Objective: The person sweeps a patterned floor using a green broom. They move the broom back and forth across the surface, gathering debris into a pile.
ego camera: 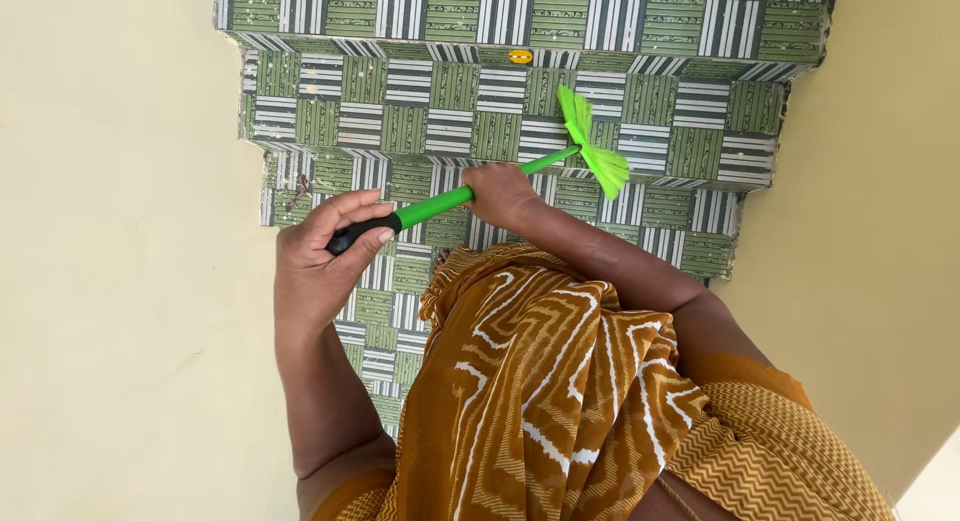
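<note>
I hold a bright green broom with a black grip end (350, 237) across my body. My left hand (318, 261) is wrapped around that black end, thumb and fingers curled over it. Farther along, my right hand (500, 193) is closed on the green shaft (435, 207). The fanned green bristles (596, 146) reach out over a stair step (400, 129) tiled in green and white striped squares. My mustard and white patterned garment (545, 381) hangs below my arms and hides the steps nearest me.
Tiled steps (520, 21) run across the top of the view between pale yellow walls (110, 281) on both sides. A small yellow object (520, 57) lies on an upper step. A bit of brown debris (298, 191) sits at the left edge.
</note>
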